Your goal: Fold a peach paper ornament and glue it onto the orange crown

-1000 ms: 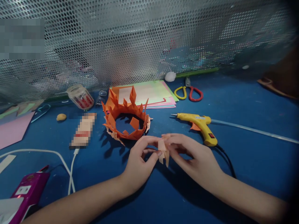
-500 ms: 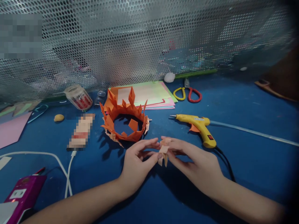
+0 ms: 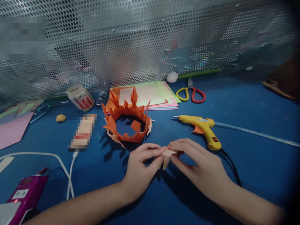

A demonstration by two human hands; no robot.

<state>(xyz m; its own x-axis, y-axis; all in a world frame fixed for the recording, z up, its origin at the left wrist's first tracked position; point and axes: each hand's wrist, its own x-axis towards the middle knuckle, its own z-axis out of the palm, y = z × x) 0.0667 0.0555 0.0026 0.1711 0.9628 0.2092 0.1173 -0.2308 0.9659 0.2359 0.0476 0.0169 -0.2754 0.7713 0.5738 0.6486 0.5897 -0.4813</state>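
Both my hands meet just above the blue table, pinching one small folded piece of pale peach paper. My left hand grips its left side between thumb and fingers. My right hand grips its right side the same way. Pointed flaps of the piece hang down between my fingertips. Just beyond my hands sits a spiky ring of folded orange paper units, apart from them.
A yellow glue gun with a black cord lies to the right. Farther back lie a stack of coloured paper sheets, scissors and a small jar. White cables and a magenta device sit at the left. Perforated metal mesh walls the back.
The peach piece has turned in my fingers and now lies flatter, its flaps pointing more down-left. Both hands have shifted slightly right and lower; the view has moved a little.
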